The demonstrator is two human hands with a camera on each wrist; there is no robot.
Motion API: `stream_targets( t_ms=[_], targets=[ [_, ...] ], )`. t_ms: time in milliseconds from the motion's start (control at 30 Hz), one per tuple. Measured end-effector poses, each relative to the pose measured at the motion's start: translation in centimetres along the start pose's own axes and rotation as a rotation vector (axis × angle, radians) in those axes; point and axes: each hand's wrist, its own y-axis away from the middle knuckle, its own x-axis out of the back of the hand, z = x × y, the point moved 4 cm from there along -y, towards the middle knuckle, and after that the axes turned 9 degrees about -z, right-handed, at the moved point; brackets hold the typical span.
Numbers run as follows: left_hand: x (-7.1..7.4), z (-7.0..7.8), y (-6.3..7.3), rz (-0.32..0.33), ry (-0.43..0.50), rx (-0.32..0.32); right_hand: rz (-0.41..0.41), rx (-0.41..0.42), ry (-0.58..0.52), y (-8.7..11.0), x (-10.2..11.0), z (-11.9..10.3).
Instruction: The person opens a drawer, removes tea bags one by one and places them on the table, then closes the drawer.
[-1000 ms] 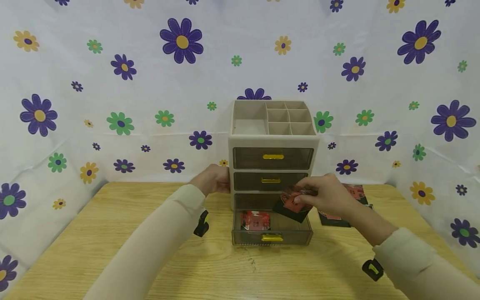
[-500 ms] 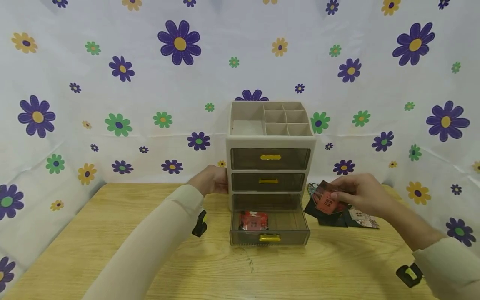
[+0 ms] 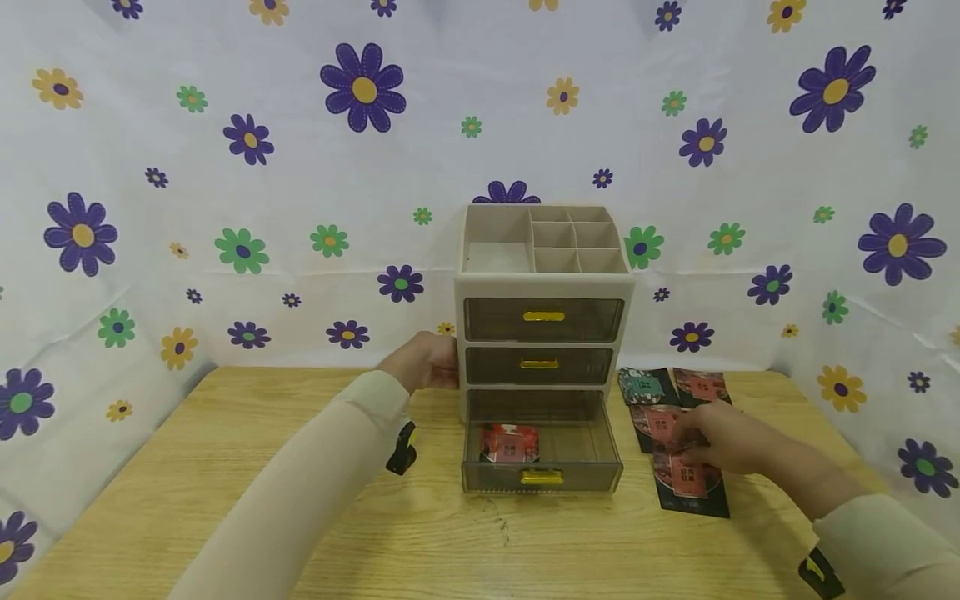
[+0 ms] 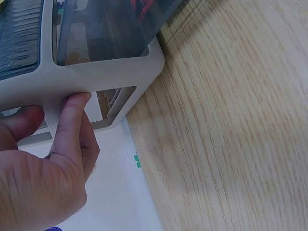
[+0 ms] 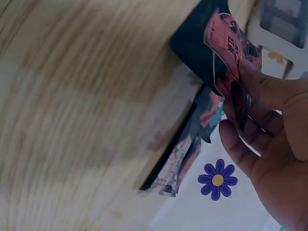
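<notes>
My left hand (image 3: 427, 360) holds the left side of a cream drawer organizer (image 3: 543, 286); in the left wrist view its thumb and fingers grip a bar of the side frame (image 4: 55, 108). The lowest smoky drawer (image 3: 581, 442) is pulled out, with a red sachet (image 3: 510, 443) lying at its left. To the right of the organizer, my right hand (image 3: 723, 437) pinches a black and red sachet (image 3: 690, 483) between thumb and fingers. In the right wrist view this sachet (image 5: 195, 45) is bent and partly raised off the table.
Behind the held sachet lie a green-labelled sachet (image 3: 645, 386), a red one (image 3: 703, 386) and another red one (image 3: 654, 423), partly overlapped. The organizer's two upper drawers (image 3: 543, 319) are closed. A flowered cloth (image 3: 300, 167) hangs behind the wooden table (image 3: 420, 533).
My right hand has carried the sachet from above the open drawer to the right, then down and toward the front of the other sachets. My left hand stays on the organizer.
</notes>
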Motion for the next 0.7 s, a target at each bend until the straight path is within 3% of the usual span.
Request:
stream_targets(
  t_ms=[400, 700],
  targets=[
    [-0.1, 0.0, 0.1, 0.018, 0.017, -0.006, 0.048, -0.1, 0.072, -1.0, -1.4, -0.3],
    [0.2, -0.1, 0.0, 0.039, 0.009, -0.007, 0.096, -0.109, 0.141, -1.2, -1.7, -0.7]
  ],
)
